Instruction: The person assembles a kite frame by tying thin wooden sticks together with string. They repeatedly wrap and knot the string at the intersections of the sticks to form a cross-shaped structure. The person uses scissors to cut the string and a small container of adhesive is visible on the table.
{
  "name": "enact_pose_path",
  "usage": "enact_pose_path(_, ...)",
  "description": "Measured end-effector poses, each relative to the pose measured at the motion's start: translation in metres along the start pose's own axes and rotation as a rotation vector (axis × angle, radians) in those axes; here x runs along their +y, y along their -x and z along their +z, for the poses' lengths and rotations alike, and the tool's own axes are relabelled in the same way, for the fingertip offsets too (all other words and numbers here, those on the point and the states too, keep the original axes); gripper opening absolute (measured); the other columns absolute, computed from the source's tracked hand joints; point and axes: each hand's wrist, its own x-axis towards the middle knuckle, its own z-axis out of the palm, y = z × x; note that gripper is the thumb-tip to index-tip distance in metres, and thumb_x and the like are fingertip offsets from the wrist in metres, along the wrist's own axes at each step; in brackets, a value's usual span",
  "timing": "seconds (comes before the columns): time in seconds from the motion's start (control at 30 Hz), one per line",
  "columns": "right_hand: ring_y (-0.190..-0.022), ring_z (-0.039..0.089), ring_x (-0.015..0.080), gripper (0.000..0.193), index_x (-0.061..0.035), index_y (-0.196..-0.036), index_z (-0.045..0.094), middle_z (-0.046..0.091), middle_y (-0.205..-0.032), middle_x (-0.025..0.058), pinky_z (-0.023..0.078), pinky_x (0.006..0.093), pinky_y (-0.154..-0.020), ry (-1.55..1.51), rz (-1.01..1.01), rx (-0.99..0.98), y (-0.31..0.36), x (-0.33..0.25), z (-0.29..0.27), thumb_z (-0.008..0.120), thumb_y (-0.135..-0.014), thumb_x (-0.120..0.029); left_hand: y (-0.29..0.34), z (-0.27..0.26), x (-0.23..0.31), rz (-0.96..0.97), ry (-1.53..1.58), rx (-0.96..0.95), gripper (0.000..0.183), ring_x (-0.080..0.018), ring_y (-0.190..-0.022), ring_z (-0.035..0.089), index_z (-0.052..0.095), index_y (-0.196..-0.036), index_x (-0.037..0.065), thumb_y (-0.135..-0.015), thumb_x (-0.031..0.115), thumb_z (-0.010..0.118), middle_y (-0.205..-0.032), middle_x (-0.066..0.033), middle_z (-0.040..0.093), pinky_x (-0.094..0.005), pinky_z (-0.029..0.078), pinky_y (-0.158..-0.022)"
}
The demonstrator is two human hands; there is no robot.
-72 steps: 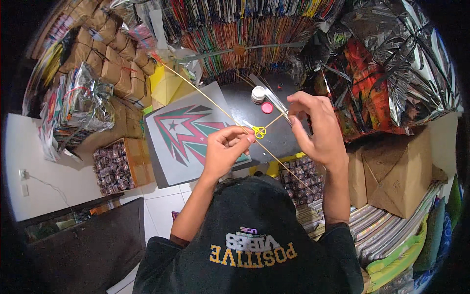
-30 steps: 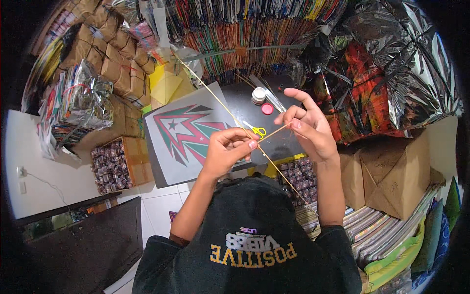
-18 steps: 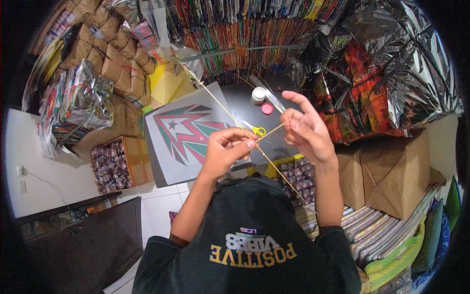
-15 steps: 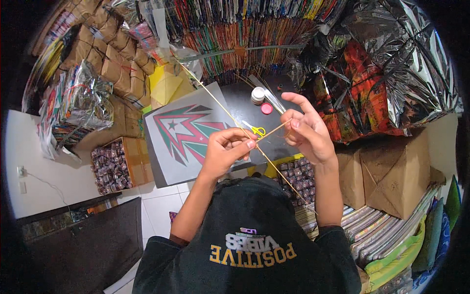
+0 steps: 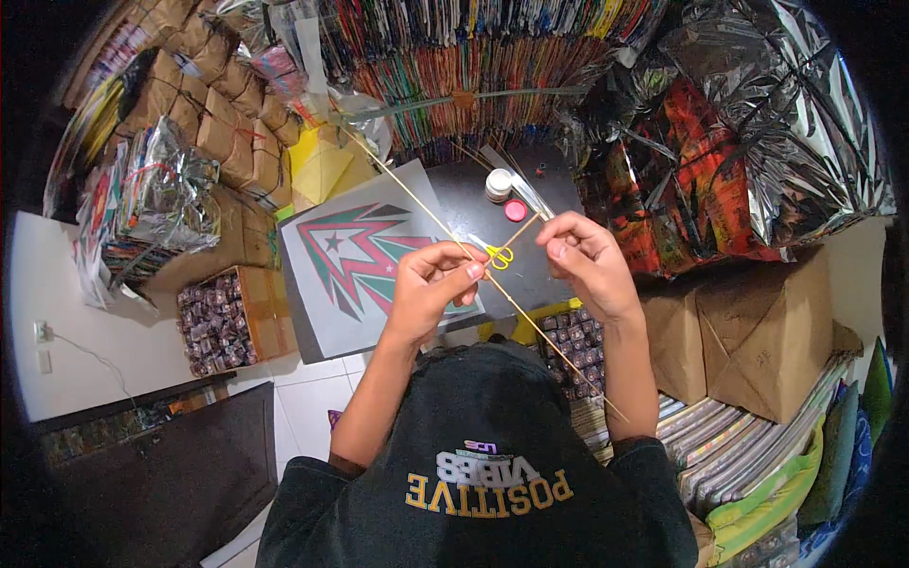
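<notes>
My left hand (image 5: 436,284) is closed in a pinch around a long thin bamboo stick (image 5: 407,189), which slants from the upper left down toward my right forearm. A shorter thin stick (image 5: 521,230) meets it at those fingertips and points up and right. My right hand (image 5: 589,260) is closed with thumb and forefinger together, just right of the short stick's far end; whatever is pinched there is too fine to make out. Below the hands, on the dark table (image 5: 464,194), lie yellow-handled scissors (image 5: 499,257) and a pale sheet (image 5: 322,284) with a red, green and black pattern.
A small white jar (image 5: 498,185) and a round red lid (image 5: 515,210) stand on the table's far side. Tightly packed colourful sheets (image 5: 454,80) rise behind it. Foil-wrapped bundles (image 5: 691,161) and a cardboard box (image 5: 762,331) sit at right, an open box of small packets (image 5: 216,322) at left.
My right hand has moved slightly down, its fingers curling in from a more spread pose. The short stick's far end has come away from those fingers. The long stick's lower end has shifted slightly right.
</notes>
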Motion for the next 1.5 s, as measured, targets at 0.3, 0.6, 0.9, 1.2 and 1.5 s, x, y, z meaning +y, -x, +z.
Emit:
enact_pose_path(0.3,-0.063,0.036,-0.0005,0.024,-0.0034,-0.118,0.069,0.051,-0.076,-0.0116,0.029,0.0206,-0.055,0.47,-0.09,0.001,-0.002,0.024,0.008,0.061,-0.097,-0.012,-0.002,-0.002,0.003,0.02,0.027,0.053,0.023,-0.0091,-0.063,0.057,0.068,-0.108,-0.001,-0.091,0.014,0.073,-0.086,-0.0082,0.072,-0.0208,0.041,-0.053)
enact_pose_path(0.6,-0.056,0.058,0.0207,0.024,-0.0049,-0.101,0.074,0.062,-0.065,0.0149,0.046,0.0364,-0.057,0.872,0.012,-0.042,0.006,0.043,0.015,0.054,-0.087,-0.006,-0.005,-0.005,0.008,0.047,-0.021,0.021,0.023,-0.0099,-0.067,0.064,0.069,-0.109,-0.004,-0.091,0.011,0.073,-0.088,-0.0106,0.073,-0.0207,0.05,-0.058)
enact_pose_path(0.9,-0.111,0.063,0.0272,0.039,-0.0062,-0.129,0.06,0.052,-0.141,0.0159,0.046,0.0406,-0.1,0.923,-0.367,0.059,-0.005,0.035,0.024,0.057,-0.09,-0.003,-0.003,0.003,0.003,-0.005,-0.031,-0.012,0.025,-0.0108,-0.066,0.064,0.069,-0.108,-0.005,-0.089,0.012,0.075,-0.086,-0.0104,0.072,-0.0216,0.05,-0.058)
enact_pose_path(1.2,-0.076,0.045,0.0014,0.018,-0.0019,-0.114,0.06,0.058,-0.092,-0.0015,0.038,0.0204,-0.065,0.336,-0.092,-0.037,-0.001,0.048,0.034,0.055,-0.102,-0.014,-0.004,0.002,0.006,0.007,-0.014,-0.015,0.021,-0.0107,-0.066,0.063,0.07,-0.105,-0.003,-0.088,0.008,0.074,-0.085,-0.0087,0.072,-0.0221,0.048,-0.057)
enact_pose_path(1.5,-0.066,0.049,0.0049,0.014,-0.0012,-0.1,0.065,0.059,-0.074,-0.0022,0.04,0.0248,-0.058,0.507,-0.116,-0.005,-0.004,0.056,0.034,0.053,-0.098,-0.007,-0.001,0.002,0.0,-0.023,-0.019,-0.007,0.019,-0.0112,-0.063,0.063,0.071,-0.098,-0.003,-0.081,0.002,0.077,-0.081,-0.0099,0.072,-0.0228,0.049,-0.056)
